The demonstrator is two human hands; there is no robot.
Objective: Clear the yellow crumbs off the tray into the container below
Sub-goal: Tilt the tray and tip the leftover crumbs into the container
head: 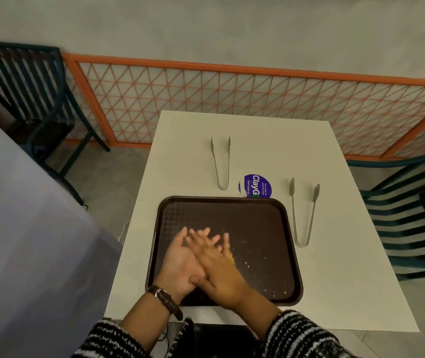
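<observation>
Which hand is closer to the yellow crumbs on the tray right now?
Right. The right hand lies just left of the yellow crumbs, almost touching; the left hand sits farther left, beneath it.

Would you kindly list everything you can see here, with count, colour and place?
tray: one, dark brown, near edge of the table
crumbs: scattered, yellow, right half of the tray
tongs: two, grey metal, one beyond the tray, the other to its right
sticker: one, purple, at the tray's far edge
table: one, white, centre
second table: one, grey, left
chairs: two, dark green, far left and right
fence: one, orange lattice, behind the table
watch: one, brown strap, left wrist
sleeves: two, black-and-white striped, bottom
left hand: open, palm up, over the tray
right hand: open, laid across the left
</observation>
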